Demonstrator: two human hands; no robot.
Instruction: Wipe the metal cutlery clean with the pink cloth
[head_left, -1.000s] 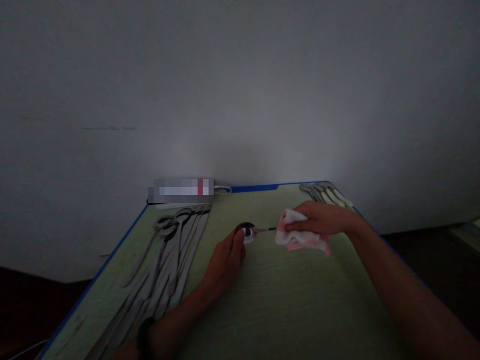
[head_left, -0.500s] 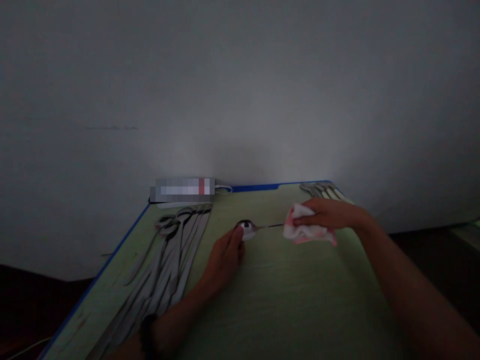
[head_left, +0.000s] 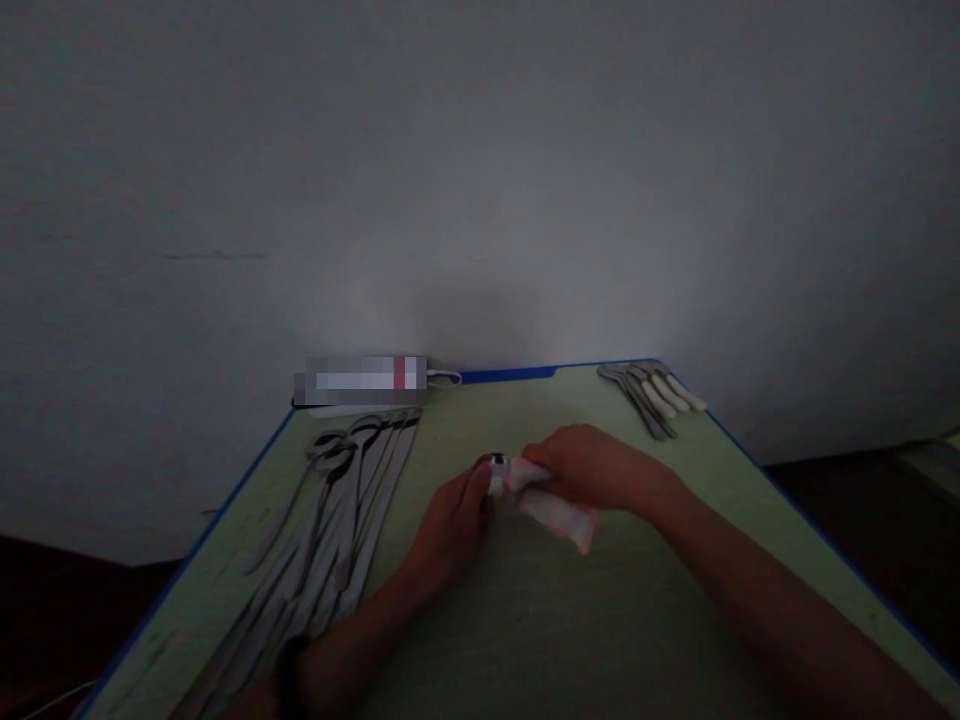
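Note:
Over the middle of the table, my left hand (head_left: 459, 508) is closed on the bowl end of a metal spoon (head_left: 498, 464); only a bit of the shiny bowl shows. My right hand (head_left: 581, 465) grips a pink and white cloth (head_left: 559, 515), which is wrapped about the spoon close to the bowl. A loose corner of the cloth hangs down toward me. The spoon's handle is hidden by the cloth and my right hand.
Several long-handled spoons and other flatware (head_left: 330, 530) lie on the left of the light green table (head_left: 480, 620). At the back right is a group of spoons (head_left: 637, 400), some with white handles. A blurred-out box (head_left: 360, 382) with a white cable stands at the back left, by the wall.
My right hand and the cloth have slid left along the spoon, from its handle to near the bowl. My left hand has stayed almost in place.

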